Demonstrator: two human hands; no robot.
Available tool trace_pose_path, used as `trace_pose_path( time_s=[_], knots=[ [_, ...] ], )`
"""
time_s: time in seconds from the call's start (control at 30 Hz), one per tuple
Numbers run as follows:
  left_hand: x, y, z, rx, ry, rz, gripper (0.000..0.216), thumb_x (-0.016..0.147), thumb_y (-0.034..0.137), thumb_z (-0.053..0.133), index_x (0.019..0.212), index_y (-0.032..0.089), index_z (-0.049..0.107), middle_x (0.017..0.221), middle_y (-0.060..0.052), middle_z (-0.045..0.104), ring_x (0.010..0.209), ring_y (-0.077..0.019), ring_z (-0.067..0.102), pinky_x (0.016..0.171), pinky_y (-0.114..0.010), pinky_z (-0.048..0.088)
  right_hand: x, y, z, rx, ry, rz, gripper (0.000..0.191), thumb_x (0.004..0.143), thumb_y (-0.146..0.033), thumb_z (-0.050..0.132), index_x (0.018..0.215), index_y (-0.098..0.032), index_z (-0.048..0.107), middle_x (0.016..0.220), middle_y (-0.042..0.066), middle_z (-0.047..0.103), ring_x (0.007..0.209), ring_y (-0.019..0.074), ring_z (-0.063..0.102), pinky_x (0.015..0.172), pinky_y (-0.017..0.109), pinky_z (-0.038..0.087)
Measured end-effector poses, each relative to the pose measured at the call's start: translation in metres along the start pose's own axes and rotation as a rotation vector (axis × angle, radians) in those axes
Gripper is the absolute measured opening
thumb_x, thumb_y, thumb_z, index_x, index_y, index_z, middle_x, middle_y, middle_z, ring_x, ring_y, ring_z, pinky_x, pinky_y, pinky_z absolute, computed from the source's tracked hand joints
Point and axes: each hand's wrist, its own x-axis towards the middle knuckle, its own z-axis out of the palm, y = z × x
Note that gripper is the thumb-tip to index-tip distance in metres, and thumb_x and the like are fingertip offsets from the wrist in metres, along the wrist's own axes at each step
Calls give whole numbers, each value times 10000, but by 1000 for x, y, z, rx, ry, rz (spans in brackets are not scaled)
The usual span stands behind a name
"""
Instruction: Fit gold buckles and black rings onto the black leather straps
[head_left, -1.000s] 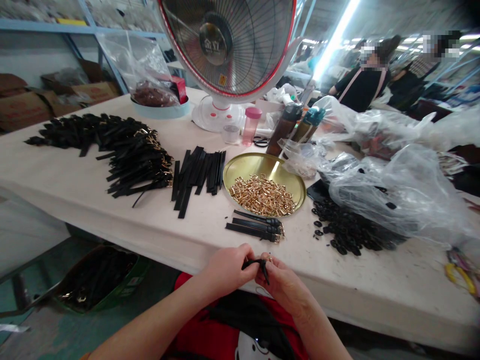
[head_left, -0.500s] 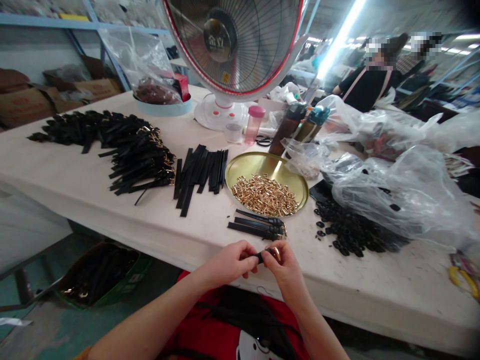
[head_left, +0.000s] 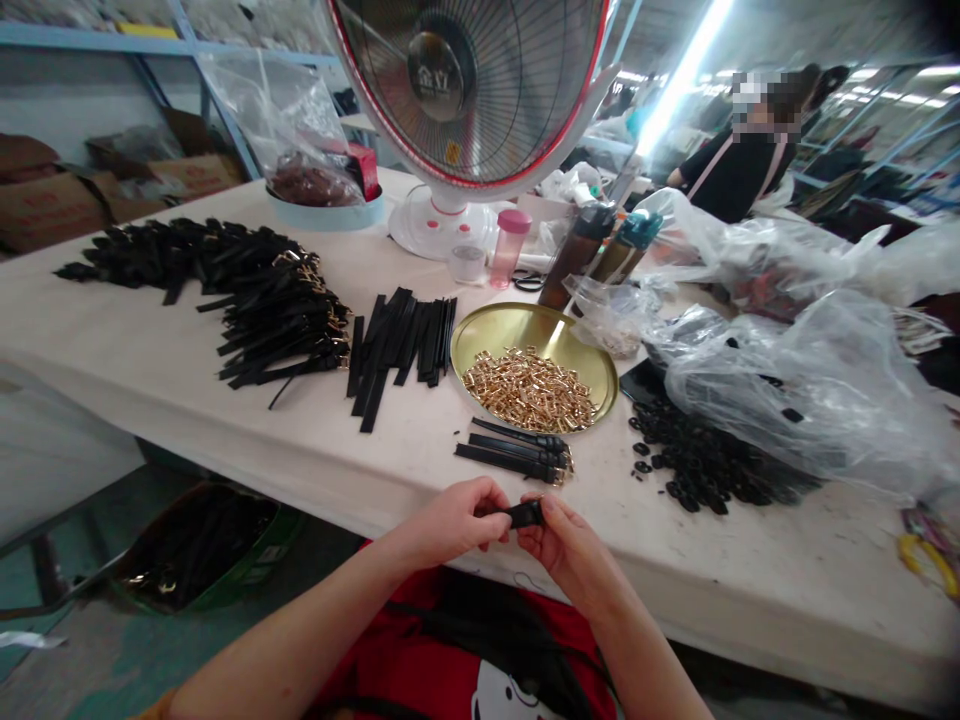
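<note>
At the table's front edge, a short black strap [head_left: 523, 515] is held between both hands. My left hand [head_left: 476, 518] pinches one end with thumb and fingers, while my right hand [head_left: 559, 535] grips the other end, where any buckle is hidden by the fingers. Just beyond lie several black straps with gold buckles [head_left: 517, 452], side by side. Behind them a round gold tray [head_left: 480, 325] carries a heap of small gold buckles [head_left: 532, 390]. Plain black straps [head_left: 397, 345] lie to the tray's left, and small black loops [head_left: 705, 460] are piled to its right.
A large pile of buckled straps [head_left: 277, 300] covers the left of the table. Behind the tray stand a fan heater [head_left: 465, 90], a pink bottle [head_left: 510, 250] and dark bottles [head_left: 574, 260]. Plastic bags [head_left: 810, 390] and yellow-handled pliers [head_left: 926, 560] are at right. A person [head_left: 742, 160] is beyond.
My right hand has turned and shifted its hold on the strap's end, so the gold buckle seen before is now covered. More of the strap shows between the hands.
</note>
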Motion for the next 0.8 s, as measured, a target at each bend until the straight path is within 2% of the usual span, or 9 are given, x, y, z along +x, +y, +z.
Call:
trace_pose_path(
  time_s=[0.13,0.23,0.33,0.57,0.7,0.8],
  knots=[
    [0,2,0,-62,-32,31,154,716,246,528,827,139,523,751,-16,591,638,-105,523,555,-217,420,0,-4,0,-228,49,-140,297,624,-335,709,859,-193,599,667,-21,584,578,102,524,584,244,407],
    [-1,4,-3,-120,-46,-3,217,706,238,548,889,124,535,804,-48,619,707,-133,564,634,-261,455,3,-4,0,-284,137,-212,290,619,-356,699,827,-189,583,633,-37,542,539,91,485,564,247,392],
    [-2,4,-5,-141,-12,-64,207,688,238,571,849,110,542,782,-59,637,691,-135,583,686,-289,456,5,-1,1,-326,193,-246,309,625,-373,684,838,-182,567,595,-43,512,531,97,468,556,255,387],
    [2,-1,-1,-202,88,-100,182,648,230,610,755,120,514,682,-41,643,636,-134,595,660,-284,456,5,4,3,-623,263,-418,271,666,-376,638,832,-188,534,654,-16,531,595,135,488,576,270,392],
    [7,-5,4,-172,105,-73,173,660,249,601,731,128,500,662,-34,638,618,-134,593,633,-278,451,6,7,2,-652,317,-437,259,695,-386,605,841,-194,511,680,-12,525,628,151,504,608,290,418],
    [9,-6,7,-191,90,-109,192,674,273,591,740,136,474,645,-21,632,595,-128,592,604,-262,435,7,8,3,-675,355,-466,237,718,-382,578,842,-196,502,711,-2,532,667,162,517,638,307,432]
  ],
)
